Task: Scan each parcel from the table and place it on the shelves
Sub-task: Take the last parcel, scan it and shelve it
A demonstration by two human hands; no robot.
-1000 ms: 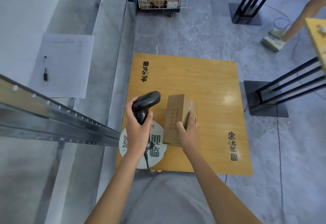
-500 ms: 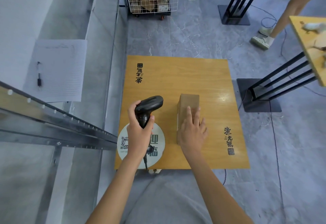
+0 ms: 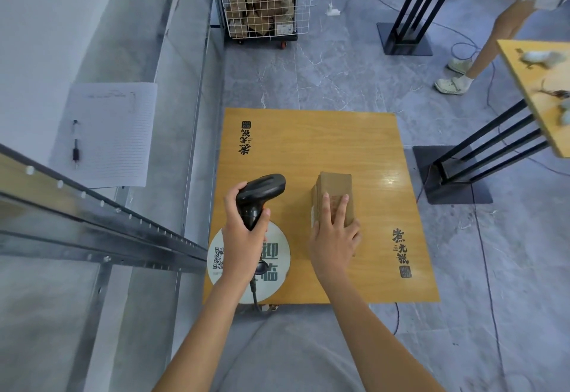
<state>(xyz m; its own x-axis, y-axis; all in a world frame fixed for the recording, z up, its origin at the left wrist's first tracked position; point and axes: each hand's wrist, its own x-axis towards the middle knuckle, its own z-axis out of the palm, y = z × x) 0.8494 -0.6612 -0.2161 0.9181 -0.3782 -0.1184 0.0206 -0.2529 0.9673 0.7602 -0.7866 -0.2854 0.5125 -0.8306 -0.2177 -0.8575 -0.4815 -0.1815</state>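
Your left hand (image 3: 243,239) has its fingers clamped on the scanner (image 3: 260,194), near the worktop's (image 3: 308,145) left edge. Your right hand (image 3: 334,239) lies flat, fingers apart, on the parcel (image 3: 334,189) mid-worktop. Scan step, by the look of it: next, aim at its label. The wire cart (image 3: 265,0) beyond the far edge holds more parcels.

A black scanner (image 3: 260,196) is gripped by the left hand (image 3: 245,242) above the wooden table (image 3: 311,145). On that table, a brown parcel (image 3: 334,189) is covered by the right hand (image 3: 334,242), fingers laid flat.
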